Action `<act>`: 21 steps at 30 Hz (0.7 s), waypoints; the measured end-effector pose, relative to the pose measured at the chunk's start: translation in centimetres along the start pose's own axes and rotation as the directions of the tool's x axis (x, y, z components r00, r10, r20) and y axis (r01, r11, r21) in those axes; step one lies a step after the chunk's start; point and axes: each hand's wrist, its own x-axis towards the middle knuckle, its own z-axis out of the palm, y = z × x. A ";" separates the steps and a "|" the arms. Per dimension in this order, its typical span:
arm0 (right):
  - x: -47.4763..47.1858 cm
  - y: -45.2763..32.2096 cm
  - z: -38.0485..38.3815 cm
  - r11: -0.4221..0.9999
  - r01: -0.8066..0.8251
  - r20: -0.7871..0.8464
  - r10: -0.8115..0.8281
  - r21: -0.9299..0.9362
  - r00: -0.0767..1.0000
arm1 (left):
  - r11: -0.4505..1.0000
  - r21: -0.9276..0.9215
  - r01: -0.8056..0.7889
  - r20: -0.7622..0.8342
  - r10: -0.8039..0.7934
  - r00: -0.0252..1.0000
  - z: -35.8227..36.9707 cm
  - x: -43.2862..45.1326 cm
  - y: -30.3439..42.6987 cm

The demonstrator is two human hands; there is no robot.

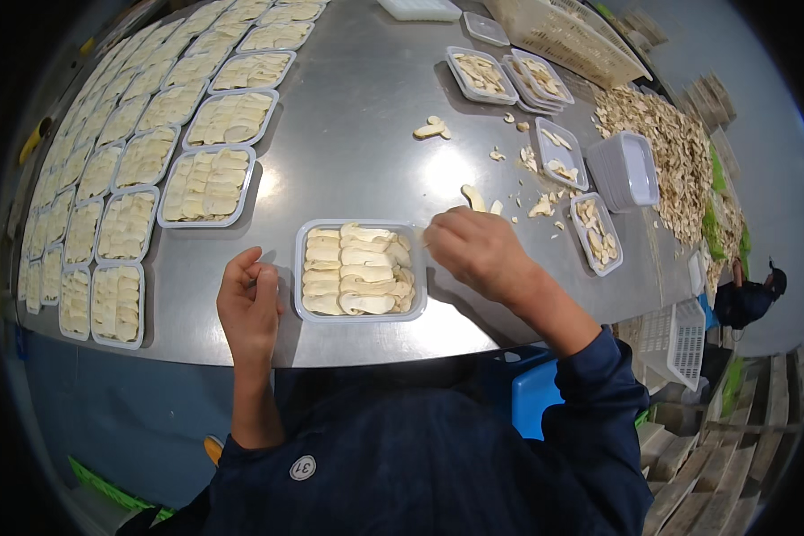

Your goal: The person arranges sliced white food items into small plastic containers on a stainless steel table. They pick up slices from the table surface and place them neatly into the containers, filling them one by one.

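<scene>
A white plastic tray [299,271] lies on the steel table [348,134] in front of me, filled with overlapping rows of pale mushroom slices [367,273]. My left hand [249,295] hovers beside the tray's left side, fingers curled and apart from the tray, with no object visible in it. At the tray's upper right corner is my right hand [472,244], its fingers bent down and together; whether they pinch something is hidden. Just beyond that hand lie a loose mushroom slice [472,197] and smaller pieces.
Many filled trays [206,186] stand in rows at left. To the right are trays of pieces [596,233], stacked empty trays [623,171], a large heap of mushroom slices [663,154] and a plastic crate [569,37]. A person [747,295] is at the far right, beyond the table.
</scene>
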 end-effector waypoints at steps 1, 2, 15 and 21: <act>0.5 -0.1 0.2 0.999 0.052 0.031 -0.052 -0.011 0.998 | 1.000 -0.009 -0.007 -0.005 0.007 1.000 0.0 0.0 0.0; 0.9 -0.1 0.3 0.994 0.105 0.062 -0.103 -0.021 0.993 | 1.000 -0.011 -0.006 -0.007 0.006 1.000 0.0 0.0 0.0; -7.5 1.6 -2.8 0.697 -0.715 -0.229 0.706 0.056 0.670 | 1.000 -0.007 -0.008 -0.037 0.008 0.999 0.3 -0.4 0.3; -12.3 5.1 -3.7 0.317 -0.928 -0.034 0.944 -0.197 0.330 | 1.000 0.010 -0.014 -0.029 0.015 0.999 0.2 0.2 -0.6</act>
